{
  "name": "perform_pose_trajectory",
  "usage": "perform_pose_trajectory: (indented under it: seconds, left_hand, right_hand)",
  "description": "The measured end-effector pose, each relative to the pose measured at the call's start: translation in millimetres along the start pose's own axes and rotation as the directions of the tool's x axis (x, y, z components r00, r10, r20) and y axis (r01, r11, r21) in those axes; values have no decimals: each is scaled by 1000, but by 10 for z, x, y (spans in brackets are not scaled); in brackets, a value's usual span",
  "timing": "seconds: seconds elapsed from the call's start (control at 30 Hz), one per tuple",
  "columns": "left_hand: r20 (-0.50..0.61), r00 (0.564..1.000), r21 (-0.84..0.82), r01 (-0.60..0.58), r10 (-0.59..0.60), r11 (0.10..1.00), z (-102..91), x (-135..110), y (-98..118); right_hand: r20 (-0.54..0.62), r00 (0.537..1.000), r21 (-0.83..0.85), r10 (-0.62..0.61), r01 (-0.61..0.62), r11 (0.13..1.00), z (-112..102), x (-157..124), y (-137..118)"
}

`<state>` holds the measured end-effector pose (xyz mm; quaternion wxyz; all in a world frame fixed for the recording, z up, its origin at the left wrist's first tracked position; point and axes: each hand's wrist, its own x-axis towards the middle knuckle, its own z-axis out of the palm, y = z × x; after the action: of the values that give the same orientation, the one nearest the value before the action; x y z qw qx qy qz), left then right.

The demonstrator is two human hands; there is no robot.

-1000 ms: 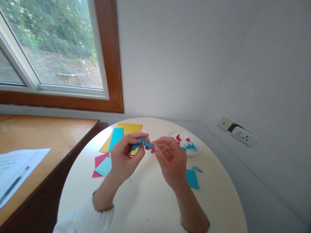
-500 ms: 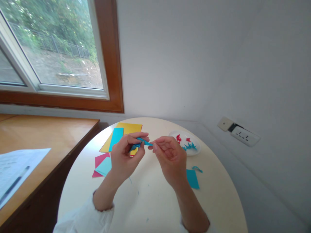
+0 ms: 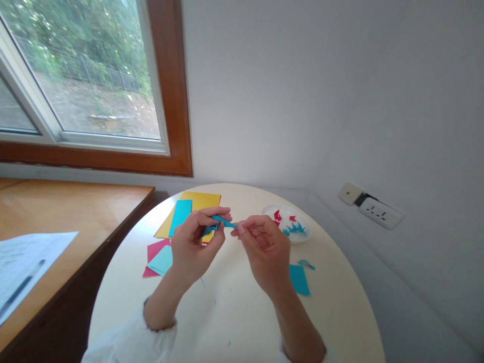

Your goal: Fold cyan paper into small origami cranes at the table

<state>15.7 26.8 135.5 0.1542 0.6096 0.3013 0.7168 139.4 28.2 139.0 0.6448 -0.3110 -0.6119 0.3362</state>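
Between my two hands is a narrow folded piece of blue paper (image 3: 229,224), held above the round table. My left hand (image 3: 196,242) grips its wider left part between thumb and fingers, which hide some of it. The fingertips of my right hand (image 3: 266,247) pinch its thin right end. Behind my left hand lie a blue paper strip (image 3: 180,217) and yellow paper sheets (image 3: 204,198). Beyond my right hand stands a clear plate (image 3: 269,209) holding small red paper pieces (image 3: 278,215) and spiky blue paper pieces (image 3: 297,229).
On the round white table (image 3: 242,322) also lie pink paper (image 3: 156,248), light-blue paper (image 3: 161,261), a blue square (image 3: 300,280), a curled blue scrap (image 3: 307,264) and tiny bits. A wooden desk (image 3: 113,201) with a written sheet (image 3: 38,252) and a pen (image 3: 22,286) stands left.
Both hands keep nearly the same grip on the blue paper. My right hand's fingertips have shifted very slightly; nothing else has visibly moved on the table.
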Motion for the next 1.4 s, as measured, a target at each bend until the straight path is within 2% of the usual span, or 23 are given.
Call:
perform_pose_trajectory:
  seconds: [0.2,0.47,0.83,1.07,1.27,1.4]
  left_hand:
    - [-9,1000,-2,14,-14,1000,14,10,15]
    - [-5,1000,-12,5,-5,1000,15,7,40]
    - [-8,996,3,-87,87,996,29,2,8]
    - [25,997,-3,-74,74,997,36,1,-2]
    - [88,995,-38,-49,52,998,26,-23,-19]
    - [105,993,-31,-54,57,998,14,-21,-16]
  right_hand:
    - [25,999,7,-30,30,1000,-9,-3,3]
    - [-27,1000,21,-3,4,1000,15,-2,10]
    - [-58,998,51,-22,25,998,34,2,4]
    - [-14,997,77,71,-70,995,28,19,12]
    - [-60,995,63,74,-70,996,41,21,13]
    - [-16,994,69,106,-105,992,43,26,21]
